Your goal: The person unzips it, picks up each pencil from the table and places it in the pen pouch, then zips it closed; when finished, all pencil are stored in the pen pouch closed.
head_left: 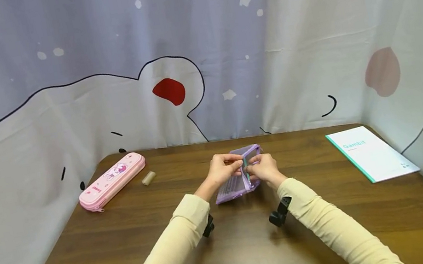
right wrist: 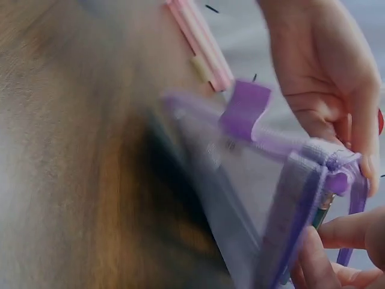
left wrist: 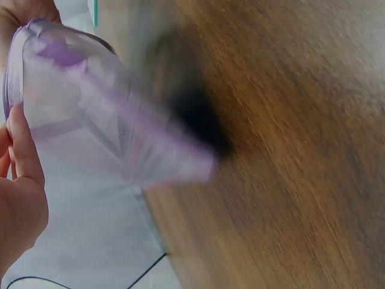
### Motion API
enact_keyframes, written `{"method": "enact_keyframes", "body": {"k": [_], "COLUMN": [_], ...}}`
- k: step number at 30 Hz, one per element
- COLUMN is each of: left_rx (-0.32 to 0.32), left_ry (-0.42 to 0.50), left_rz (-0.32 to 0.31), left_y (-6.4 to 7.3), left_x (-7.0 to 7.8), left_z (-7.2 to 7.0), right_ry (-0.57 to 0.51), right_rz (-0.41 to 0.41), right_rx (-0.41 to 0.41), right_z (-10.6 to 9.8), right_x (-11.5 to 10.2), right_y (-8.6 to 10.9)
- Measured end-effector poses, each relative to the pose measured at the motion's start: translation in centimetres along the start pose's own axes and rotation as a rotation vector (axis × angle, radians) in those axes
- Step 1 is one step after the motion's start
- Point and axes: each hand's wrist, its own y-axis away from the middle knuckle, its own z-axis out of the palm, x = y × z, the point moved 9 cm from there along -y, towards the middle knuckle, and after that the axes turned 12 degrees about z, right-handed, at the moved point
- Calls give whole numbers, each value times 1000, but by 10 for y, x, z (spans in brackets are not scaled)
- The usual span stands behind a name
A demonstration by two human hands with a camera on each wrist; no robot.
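Note:
A see-through mesh pouch (head_left: pixel 231 188) with purple zipper edging is held above the table between both hands, its zipped end open. My left hand (head_left: pixel 221 171) pinches one edge of the opening; its fingers (left wrist: pixel 27 150) also show in the left wrist view. A slim green pencil (head_left: pixel 245 166) with a metal band lies at the mouth of the pouch. My right hand (head_left: pixel 265 169) pinches the pencil between thumb and fingers at the purple edge. In the right wrist view a purple tab (right wrist: pixel 246 108) sticks out from the pouch's side.
To the left a pink pencil case (head_left: pixel 112 181) with a cartoon print lies on the wooden table (head_left: pixel 239 248). Beside it is a small beige eraser-like block (head_left: pixel 148 178). A white notebook (head_left: pixel 370 154) with a green spine lies at the right. A printed curtain (head_left: pixel 224 55) hangs behind.

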Motion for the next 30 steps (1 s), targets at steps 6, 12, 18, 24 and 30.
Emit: {"method": "enact_keyframes", "body": {"k": [6,12,18,24,30], "left_rx": [16,32,-7,-99,-249], "left_ry": [56,118,108,40,-42], "left_rz": [22,11,9,-1,33], "left_y": [2,4,4,5,7], "left_x": [3,2,2,4,12], "left_z": [-4,-7,-8,-9,-5], "right_ry": [46,207,327,429,617], "right_rz": [-48,-192,-461,-738,-782], "right_rx": [-3,-27,57,337,217], "right_z": [4,10,-9,-63,-69], "right_x": [-4,-8,-22,-29,-12], "right_y": [2,10,28,47,37]}}
